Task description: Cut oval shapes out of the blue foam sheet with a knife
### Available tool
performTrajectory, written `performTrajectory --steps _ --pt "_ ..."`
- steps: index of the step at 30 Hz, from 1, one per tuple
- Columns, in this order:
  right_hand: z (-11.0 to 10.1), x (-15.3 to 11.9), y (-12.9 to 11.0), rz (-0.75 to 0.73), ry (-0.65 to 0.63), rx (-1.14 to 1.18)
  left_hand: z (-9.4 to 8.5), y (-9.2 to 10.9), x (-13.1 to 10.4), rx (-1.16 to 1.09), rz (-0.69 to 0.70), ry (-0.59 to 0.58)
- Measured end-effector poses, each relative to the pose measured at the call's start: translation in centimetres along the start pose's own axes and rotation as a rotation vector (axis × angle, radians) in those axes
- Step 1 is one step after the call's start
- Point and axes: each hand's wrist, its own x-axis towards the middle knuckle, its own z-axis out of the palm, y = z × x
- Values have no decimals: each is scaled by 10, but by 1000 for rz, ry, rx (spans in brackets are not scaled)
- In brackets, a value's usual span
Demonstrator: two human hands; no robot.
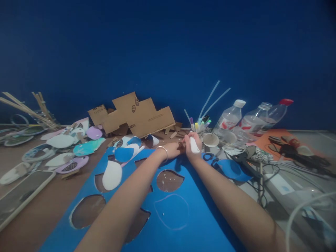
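A smooth white handle-like object [194, 145] is clamped in the right hand [193, 141] above the far edge of a blue sheet [201, 217] with leaf-shaped holes. Its blunt end faces the wearer; its long axis runs away, leaning slightly left. The left hand [175, 150] meets the right; whether its hidden fingers grip anything, I cannot tell. Beyond, coloured markers [196, 126] stand bunched, their holder obscured, beside a pale round cup [210, 140] and clear plastic bottles [229, 117], contents unclear.
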Motion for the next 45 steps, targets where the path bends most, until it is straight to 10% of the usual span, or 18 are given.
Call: performTrajectory --steps 10,36,45 --pt "0 0 5 -51 20 28 -8 -4 -31 96 304 4" --pt "5 -1 10 -49 16 44 -3 12 -37 359 70 153" --pt "5 -5 6 -14 -10 45 -35 -8 -49 168 161 -63"
